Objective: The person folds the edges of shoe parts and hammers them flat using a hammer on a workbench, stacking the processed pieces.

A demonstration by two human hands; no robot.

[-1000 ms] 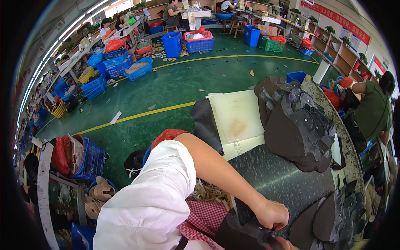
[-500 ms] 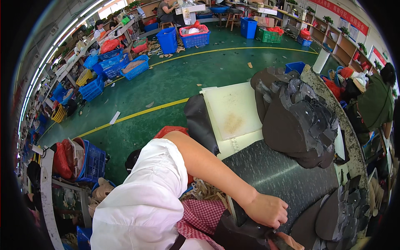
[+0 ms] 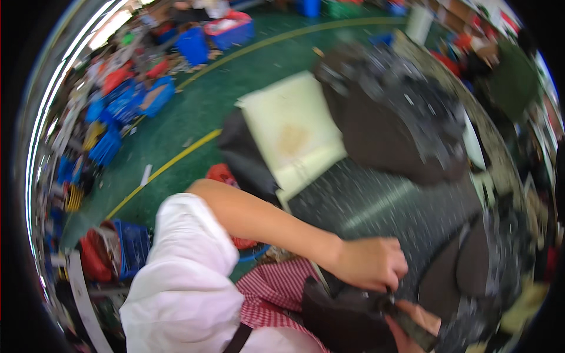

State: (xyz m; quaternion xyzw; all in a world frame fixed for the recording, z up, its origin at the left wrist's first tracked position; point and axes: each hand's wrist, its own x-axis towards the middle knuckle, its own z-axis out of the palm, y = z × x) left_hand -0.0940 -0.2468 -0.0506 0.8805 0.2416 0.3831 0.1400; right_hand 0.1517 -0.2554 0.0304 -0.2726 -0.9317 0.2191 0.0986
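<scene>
Here, in the frame's lower centre, the left hand pinches the dark brown panel; the right hand clasps a blurred flat tool. Even tension should help.

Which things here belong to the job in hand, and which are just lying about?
Likely in the work:
dark brown piece beside the left hand
dark blurred bar in the right hand
dark glossy board
large pile of dark pieces

Likely just lying about:
blue basket
red bag
white strip on the floor
tall blue bin
</scene>
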